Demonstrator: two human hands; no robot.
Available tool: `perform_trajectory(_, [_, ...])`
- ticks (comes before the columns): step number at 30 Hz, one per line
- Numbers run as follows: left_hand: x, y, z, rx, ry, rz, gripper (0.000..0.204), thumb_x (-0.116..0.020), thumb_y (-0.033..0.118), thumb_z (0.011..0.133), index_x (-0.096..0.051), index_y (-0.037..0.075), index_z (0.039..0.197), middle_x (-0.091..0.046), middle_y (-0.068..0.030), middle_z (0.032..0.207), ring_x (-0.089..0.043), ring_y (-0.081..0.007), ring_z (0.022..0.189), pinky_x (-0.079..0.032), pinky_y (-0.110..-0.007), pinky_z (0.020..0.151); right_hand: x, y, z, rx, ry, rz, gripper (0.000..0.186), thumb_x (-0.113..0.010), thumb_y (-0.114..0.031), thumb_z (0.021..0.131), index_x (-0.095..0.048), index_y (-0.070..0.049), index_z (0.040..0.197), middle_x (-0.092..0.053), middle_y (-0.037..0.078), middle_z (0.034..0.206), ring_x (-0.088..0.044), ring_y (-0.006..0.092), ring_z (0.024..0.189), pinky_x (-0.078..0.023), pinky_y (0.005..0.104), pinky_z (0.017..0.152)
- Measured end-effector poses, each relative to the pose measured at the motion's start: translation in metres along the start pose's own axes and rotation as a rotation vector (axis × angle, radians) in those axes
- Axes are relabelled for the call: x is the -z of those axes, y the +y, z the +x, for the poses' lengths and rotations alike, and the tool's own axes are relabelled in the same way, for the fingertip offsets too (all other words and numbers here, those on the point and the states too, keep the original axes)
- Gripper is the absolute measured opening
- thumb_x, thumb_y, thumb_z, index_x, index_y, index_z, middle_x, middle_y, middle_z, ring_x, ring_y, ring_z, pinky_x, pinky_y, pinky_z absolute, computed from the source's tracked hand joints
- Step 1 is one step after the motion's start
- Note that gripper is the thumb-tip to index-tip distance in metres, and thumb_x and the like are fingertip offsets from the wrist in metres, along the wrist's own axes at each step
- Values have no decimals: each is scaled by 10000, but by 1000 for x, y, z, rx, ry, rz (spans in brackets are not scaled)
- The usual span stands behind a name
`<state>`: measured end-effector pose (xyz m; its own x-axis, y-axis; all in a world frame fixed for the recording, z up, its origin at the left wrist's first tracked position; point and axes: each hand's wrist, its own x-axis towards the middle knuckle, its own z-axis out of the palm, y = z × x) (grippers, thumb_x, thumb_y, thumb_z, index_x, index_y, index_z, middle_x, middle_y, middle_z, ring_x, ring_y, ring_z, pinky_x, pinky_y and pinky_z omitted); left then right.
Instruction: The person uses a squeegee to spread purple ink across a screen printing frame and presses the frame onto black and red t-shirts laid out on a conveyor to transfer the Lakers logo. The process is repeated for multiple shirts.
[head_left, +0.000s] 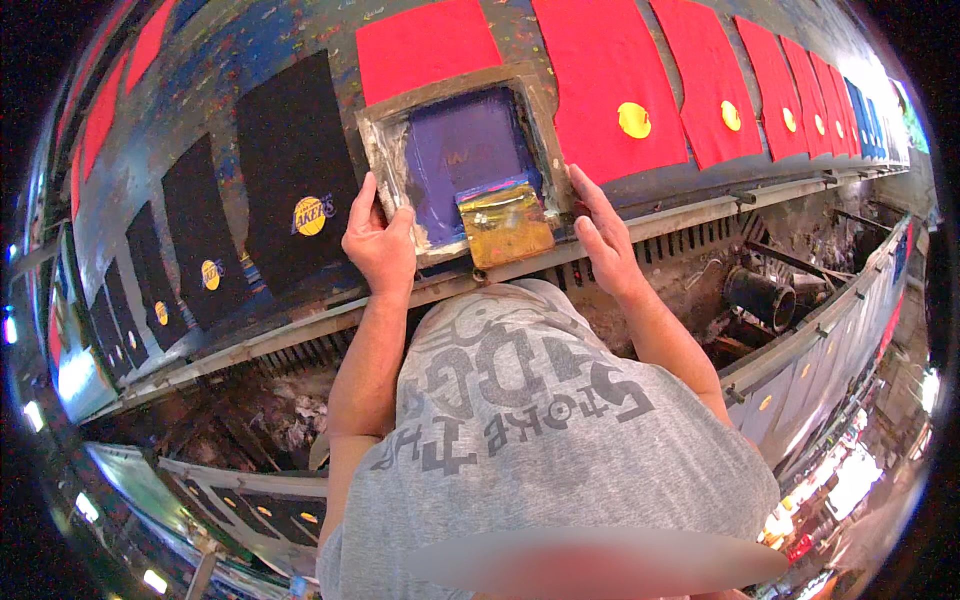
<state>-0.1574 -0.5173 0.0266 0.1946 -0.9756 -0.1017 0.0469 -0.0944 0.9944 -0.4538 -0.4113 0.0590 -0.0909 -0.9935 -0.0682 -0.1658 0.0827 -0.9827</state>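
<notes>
A screen-printing frame [383, 150] with a worn wooden border and purple-blue mesh lies over a red fabric piece on the long table. A squeegee [505, 228] coated in yellow-brown ink leans inside its near right part, overlapping the near border. My left hand [382, 240] grips the frame's left side, thumb on top and fingers along the outer edge. At the frame's right side is my right hand [605, 240], fingers stretched out and thumb apart. Its fingertips are close to the border; whether they touch it I cannot tell.
Black fabric pieces [297, 140] with yellow-and-purple prints lie leftward. Red pieces [610, 75] with plain yellow round prints run rightward, blue ones beyond. A metal rail [690, 215] edges the table. Behind me stands another table [815, 360] with printed pieces; a dark cylinder [760, 298] sits below.
</notes>
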Motion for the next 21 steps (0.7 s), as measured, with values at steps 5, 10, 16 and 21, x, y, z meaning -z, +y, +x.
perform_trajectory(5, [1, 2, 2, 9, -3, 36, 686, -712, -191, 891, -560, -122, 1556, -680, -207, 1486, -710, -232, 1291, -581, -348, 1109, -6, -20, -3, 376, -9, -529, 675, -773, -183, 981, -544, -41, 1599, -540, 217, 1644, -491, 418, 1536, -401, 523, 1262])
perform_trajectory(10, [-1, 0, 3, -11, -5, 28, 691, -708, -194, 882, -565, -119, 1554, -676, -201, 1494, -709, -231, 1292, -580, -353, 1108, -19, -37, 9, 620, -262, -835, 557, -772, -180, 903, -666, -120, 1447, -613, 163, 1551, -572, 390, 1442, -489, 543, 1173])
perform_trajectory(16, [2, -8, 3, -44, -4, 82, 658, -717, -166, 888, -603, -92, 1532, -693, -154, 1439, -714, -221, 1267, -573, -344, 1107, -33, -62, 34, 651, -337, -928, 453, -712, -50, 851, -709, -38, 1304, -727, 129, 1286, -687, 348, 1190, -572, 484, 1034])
perform_trajectory(21, [8, -11, 9, -72, -32, 67, 560, -728, -106, 954, -645, -59, 1506, -689, -141, 1434, -713, -197, 1250, -587, -335, 1066, -31, -99, 83, 424, -596, -1009, 352, -694, -20, 900, -729, -50, 1249, -754, 159, 1187, -691, 382, 1169, -577, 493, 999])
